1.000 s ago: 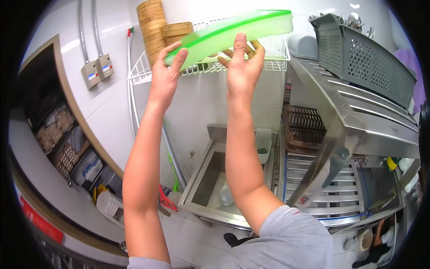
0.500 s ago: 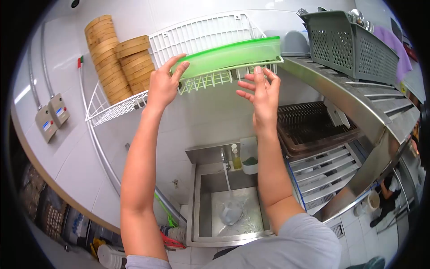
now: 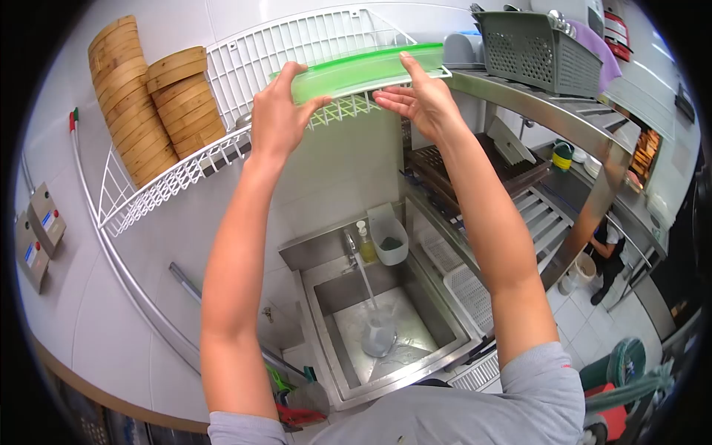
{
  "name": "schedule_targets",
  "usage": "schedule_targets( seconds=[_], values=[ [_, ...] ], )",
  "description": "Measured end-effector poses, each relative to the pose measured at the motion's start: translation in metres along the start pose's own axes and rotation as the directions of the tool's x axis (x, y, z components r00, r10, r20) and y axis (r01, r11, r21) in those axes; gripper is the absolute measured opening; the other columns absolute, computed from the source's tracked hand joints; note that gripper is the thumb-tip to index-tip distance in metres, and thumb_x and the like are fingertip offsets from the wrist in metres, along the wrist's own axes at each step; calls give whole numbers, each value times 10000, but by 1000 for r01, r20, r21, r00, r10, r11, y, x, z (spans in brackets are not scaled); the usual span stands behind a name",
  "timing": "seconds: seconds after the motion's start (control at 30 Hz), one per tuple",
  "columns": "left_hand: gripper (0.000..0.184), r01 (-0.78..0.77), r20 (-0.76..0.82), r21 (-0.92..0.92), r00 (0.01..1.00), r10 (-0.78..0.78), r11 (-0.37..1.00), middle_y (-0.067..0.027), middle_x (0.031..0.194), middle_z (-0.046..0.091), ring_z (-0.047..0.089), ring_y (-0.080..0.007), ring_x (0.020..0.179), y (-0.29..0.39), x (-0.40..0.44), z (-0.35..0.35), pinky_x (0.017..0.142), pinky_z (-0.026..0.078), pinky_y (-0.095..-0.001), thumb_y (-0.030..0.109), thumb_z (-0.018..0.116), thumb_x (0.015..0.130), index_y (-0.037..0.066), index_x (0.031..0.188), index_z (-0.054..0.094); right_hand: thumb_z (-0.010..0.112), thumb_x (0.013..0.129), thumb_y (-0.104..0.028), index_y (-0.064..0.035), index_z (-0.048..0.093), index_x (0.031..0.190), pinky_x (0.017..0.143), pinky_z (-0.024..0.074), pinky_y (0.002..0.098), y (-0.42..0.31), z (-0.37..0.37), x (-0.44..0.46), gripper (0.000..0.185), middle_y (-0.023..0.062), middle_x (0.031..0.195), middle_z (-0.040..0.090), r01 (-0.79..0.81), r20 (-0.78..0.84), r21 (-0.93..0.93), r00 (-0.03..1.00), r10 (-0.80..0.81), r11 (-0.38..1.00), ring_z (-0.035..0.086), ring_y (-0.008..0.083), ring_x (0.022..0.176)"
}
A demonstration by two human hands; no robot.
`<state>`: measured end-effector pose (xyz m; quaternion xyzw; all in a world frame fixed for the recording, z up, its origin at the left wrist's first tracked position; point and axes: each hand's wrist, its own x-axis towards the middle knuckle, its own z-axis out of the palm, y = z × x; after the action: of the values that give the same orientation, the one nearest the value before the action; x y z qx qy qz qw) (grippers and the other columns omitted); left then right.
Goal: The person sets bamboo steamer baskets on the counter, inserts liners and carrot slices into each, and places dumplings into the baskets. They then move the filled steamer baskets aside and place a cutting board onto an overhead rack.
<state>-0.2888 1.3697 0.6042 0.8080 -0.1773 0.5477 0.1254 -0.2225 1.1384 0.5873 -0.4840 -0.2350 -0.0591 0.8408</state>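
Note:
A long, translucent green plastic container (image 3: 352, 74) with a bright green rim lies on the white wire shelf (image 3: 174, 165), high on the wall. My left hand (image 3: 278, 115) is closed around its left end, fingertips near the rim and thumb lower down. Against the container's front, towards the right end, rests the thumb of my right hand (image 3: 424, 100). The other fingers of that hand stretch out below, by the shelf's front wires, apart from the thumb.
Stacked bamboo steamers (image 3: 137, 104) stand left on the shelf. Below, water runs from a tap (image 3: 350, 245) into a steel sink (image 3: 326, 326). To the right, a steel rack (image 3: 545, 96) carries a grey cutlery basket (image 3: 530, 55). Another person (image 3: 612, 256) is at the far right.
My right hand has come up, its thumb now on the container's front. My left thumb has moved down and right on the container. The view has shifted and turned, showing more at right.

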Motion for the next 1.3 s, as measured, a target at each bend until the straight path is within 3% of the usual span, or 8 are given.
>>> schedule_targets(
  seconds=[0.37, 0.57, 0.67, 0.77, 0.97, 1.0, 1.13, 1.3],
  values=[
    [547, -72, 4, -236, 997, 75, 969, -158, 1174, 676, 713, -324, 1048, -12, 0, -33, 883, 640, -442, 329, 893, 759, 78, 1085, 533, 765, 900, -423, -40, 414, 1460, 842, 598, 445, -11, 77, -13, 764, 246, 1454, 369, -125, -376, -5, 919, 114, 992, 586, 412, 1175],
    [546, -78, 12, -417, 996, 91, 906, -130, 1169, 667, 729, -264, 975, -15, -6, -36, 862, 650, -403, 330, 892, 765, 69, 1070, 523, 749, 874, -96, 8, 163, 1474, 885, 603, 528, -29, 111, -1, 846, 283, 1384, 407, 90, -550, 331, 827, 114, 939, 612, 377, 1145],
    [605, -48, 5, -427, 998, 56, 903, -152, 1264, 632, 696, -292, 1085, -7, -11, -33, 923, 618, -425, 330, 901, 751, 78, 1155, 528, 714, 836, -12, 29, 98, 1440, 923, 589, 545, -44, 107, 22, 863, 305, 1358, 425, 284, -567, 99, 804, -180, 954, 610, 377, 1134],
    [644, -393, -197, -265, 916, 349, 880, -167, 1330, 573, 626, -363, 1186, 9, -27, -39, 935, 566, -458, 377, 872, 780, 125, 1267, 534, 794, 788, -150, 58, 308, 1297, 987, 516, 426, -75, 86, 47, 734, 311, 1233, 573, 502, -451, -395, 624, -639, 769, 625, 371, 1146],
    [632, -72, -40, -521, 997, 60, 850, -172, 1403, 547, 580, -382, 1250, 9, -56, -55, 1017, 508, -465, 292, 825, 843, 131, 1366, 510, 793, 834, -273, 2, 455, 1210, 866, 496, 485, -115, 50, 77, 575, 268, 1051, 643, 589, -58, -780, 270, -961, 213, 643, 442, 986],
    [609, -137, -61, -491, 991, 123, 860, -170, 1380, 566, 587, -360, 1249, 7, -60, -54, 1020, 508, -449, 274, 823, 842, 109, 1349, 528, 822, 776, -279, 31, 365, 1188, 891, 544, 465, -120, 46, 71, 689, 304, 1035, 667, 472, -80, -821, 463, -883, 322, 692, 424, 972],
    [621, -215, -5, -402, 973, 233, 890, -143, 1426, 559, 591, -322, 1267, 9, -90, -70, 1017, 514, -435, 231, 837, 826, 109, 1356, 539, 826, 765, -356, 31, 389, 1171, 853, 557, 483, -100, 9, 109, 710, 272, 910, 704, 417, 41, -894, 441, -896, 164, 705, 462, 860],
    [547, -99, 90, -495, 982, 164, 863, -198, 1398, 560, 608, -340, 1232, 9, -161, -87, 999, 525, -449, 242, 835, 822, 67, 1278, 590, 832, 757, -340, 56, 399, 1289, 946, 525, 469, -81, -8, 135, 792, 307, 1179, 642, 400, 197, -913, 608, -769, 82, 663, 427, 1084]
  ],
)
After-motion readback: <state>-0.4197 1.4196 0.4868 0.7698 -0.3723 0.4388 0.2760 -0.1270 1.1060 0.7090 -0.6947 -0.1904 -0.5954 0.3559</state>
